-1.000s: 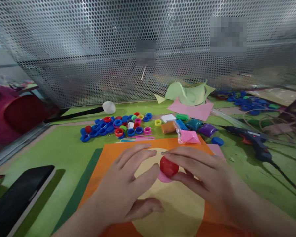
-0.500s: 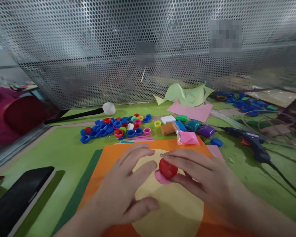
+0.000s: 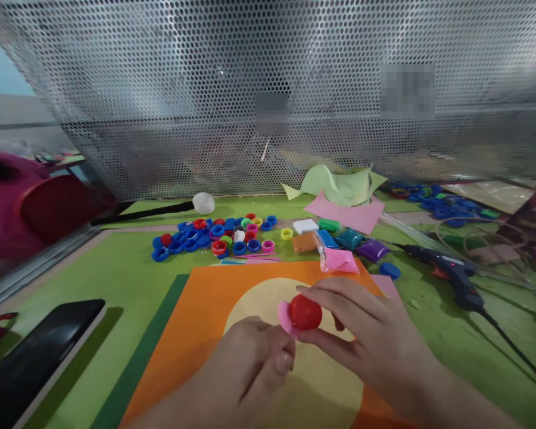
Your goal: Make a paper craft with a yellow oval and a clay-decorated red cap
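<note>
My right hand pinches a red bottle cap between thumb and fingers, pressed onto a small pink disc. Both sit over a pale yellow paper circle glued on an orange sheet. My left hand lies low beside the disc with its fingers curled in, thumb tip close to the pink disc's lower edge; what it holds, if anything, is hidden.
Several blue, red and other bottle caps lie behind the sheet, with clay packets and pink and green paper. A glue gun lies right, a black phone left. A perforated metal screen closes the back.
My left hand has drawn back towards me and curled its fingers; earlier it lay flat with fingers spread on the paper. The red cap and pink disc stayed in place in my right hand.
</note>
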`<state>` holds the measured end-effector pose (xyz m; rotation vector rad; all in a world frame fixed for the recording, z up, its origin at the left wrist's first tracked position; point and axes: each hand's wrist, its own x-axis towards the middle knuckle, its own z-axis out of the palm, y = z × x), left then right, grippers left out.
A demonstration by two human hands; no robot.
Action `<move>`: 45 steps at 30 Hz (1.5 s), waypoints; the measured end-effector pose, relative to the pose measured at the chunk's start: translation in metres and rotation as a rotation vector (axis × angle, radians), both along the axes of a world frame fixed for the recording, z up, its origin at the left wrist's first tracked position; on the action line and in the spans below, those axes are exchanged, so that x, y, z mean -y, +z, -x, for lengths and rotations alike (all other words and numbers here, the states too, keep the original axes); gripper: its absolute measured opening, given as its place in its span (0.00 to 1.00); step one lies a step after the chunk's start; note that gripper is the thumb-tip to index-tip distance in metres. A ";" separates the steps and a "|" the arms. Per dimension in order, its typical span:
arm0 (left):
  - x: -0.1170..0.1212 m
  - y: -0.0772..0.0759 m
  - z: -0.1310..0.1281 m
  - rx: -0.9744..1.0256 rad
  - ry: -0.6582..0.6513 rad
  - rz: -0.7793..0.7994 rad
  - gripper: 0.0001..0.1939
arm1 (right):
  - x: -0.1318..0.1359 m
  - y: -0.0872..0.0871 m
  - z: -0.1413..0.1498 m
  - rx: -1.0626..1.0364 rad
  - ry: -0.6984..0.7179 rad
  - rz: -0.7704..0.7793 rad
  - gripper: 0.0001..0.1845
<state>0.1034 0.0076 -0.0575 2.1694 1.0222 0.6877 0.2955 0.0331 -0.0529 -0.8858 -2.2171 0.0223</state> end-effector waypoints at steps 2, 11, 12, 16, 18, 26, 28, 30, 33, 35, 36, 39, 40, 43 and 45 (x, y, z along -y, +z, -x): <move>0.000 0.000 -0.001 0.011 0.005 0.016 0.30 | 0.000 -0.001 0.001 -0.004 0.022 -0.014 0.14; 0.005 -0.001 0.001 0.176 -0.071 0.088 0.29 | 0.003 -0.001 0.003 -0.044 0.007 -0.056 0.10; 0.004 0.000 0.001 0.180 -0.082 0.093 0.29 | 0.003 -0.001 0.003 -0.038 0.014 -0.062 0.10; 0.003 0.003 0.001 0.171 -0.115 0.147 0.31 | 0.004 -0.001 0.003 -0.060 -0.015 -0.056 0.11; 0.002 0.004 0.002 0.165 -0.089 0.182 0.32 | 0.004 -0.001 0.003 -0.094 -0.046 -0.024 0.11; 0.004 0.004 0.001 0.239 -0.087 0.299 0.35 | 0.006 -0.001 0.007 -0.141 -0.018 0.018 0.12; 0.003 0.004 0.001 0.244 -0.040 0.361 0.36 | 0.006 0.000 0.007 -0.169 -0.026 0.024 0.12; 0.001 0.005 0.001 0.269 0.026 0.412 0.36 | 0.005 0.001 0.008 -0.194 -0.025 0.049 0.12; 0.001 0.005 -0.001 0.322 0.058 0.476 0.35 | 0.007 0.000 0.008 -0.189 -0.001 0.056 0.12; 0.002 0.004 -0.002 0.381 0.046 0.525 0.35 | 0.008 -0.001 0.008 -0.182 0.005 0.017 0.12; 0.003 0.003 -0.003 0.404 0.038 0.538 0.35 | 0.009 -0.001 0.008 -0.187 -0.008 -0.003 0.12; 0.005 0.002 -0.004 0.415 0.020 0.540 0.34 | 0.009 -0.001 0.008 -0.252 -0.095 0.020 0.12; 0.005 0.002 -0.004 0.394 0.005 0.541 0.33 | 0.009 -0.001 0.008 -0.296 -0.122 0.075 0.11; 0.004 0.003 -0.005 0.229 0.019 0.544 0.24 | 0.008 0.002 0.011 -0.427 -0.093 0.302 0.09; 0.002 0.005 -0.005 0.087 0.058 0.525 0.18 | 0.008 0.003 0.014 -0.491 -0.044 0.417 0.09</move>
